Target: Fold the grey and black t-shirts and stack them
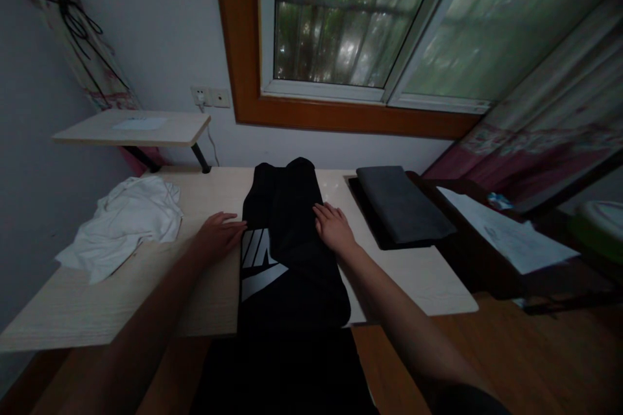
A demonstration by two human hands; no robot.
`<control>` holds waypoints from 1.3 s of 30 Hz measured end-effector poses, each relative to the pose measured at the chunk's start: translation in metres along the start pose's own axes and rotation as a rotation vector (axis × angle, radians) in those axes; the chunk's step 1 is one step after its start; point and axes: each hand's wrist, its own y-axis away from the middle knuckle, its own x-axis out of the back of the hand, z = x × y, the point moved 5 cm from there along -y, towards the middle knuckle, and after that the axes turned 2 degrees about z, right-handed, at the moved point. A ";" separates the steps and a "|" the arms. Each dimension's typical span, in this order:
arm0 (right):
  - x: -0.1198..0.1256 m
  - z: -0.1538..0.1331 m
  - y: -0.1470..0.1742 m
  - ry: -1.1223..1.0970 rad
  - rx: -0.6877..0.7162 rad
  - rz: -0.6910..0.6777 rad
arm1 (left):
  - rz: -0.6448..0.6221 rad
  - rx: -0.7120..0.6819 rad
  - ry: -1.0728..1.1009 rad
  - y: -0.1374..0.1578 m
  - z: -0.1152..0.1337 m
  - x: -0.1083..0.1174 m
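A black garment (pixel 296 259), folded into a long strip, lies on the table in front of me. It looks like a shirt, and a white print cut off by the fold runs along its left side. My left hand (pixel 219 233) rests at its left edge, fingers stretched out and tips touching the cloth just above the print. On the opposite edge, my right hand (pixel 333 225) lies with its fingers extended over the fabric. Neither hand grips the cloth. The lower end of the garment reaches the table's front edge.
A crumpled white cloth (pixel 136 214) lies on the left under a small raised shelf (pixel 170 133). To the right is a folded dark grey cloth (pixel 402 204) on a black flat item. Papers (pixel 506 227) rest on a dark surface farther right. A window (pixel 350 19) is behind the table.
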 end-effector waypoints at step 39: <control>0.036 -0.029 0.004 -0.815 0.175 -0.160 | 0.104 0.121 -0.004 -0.025 -0.029 -0.024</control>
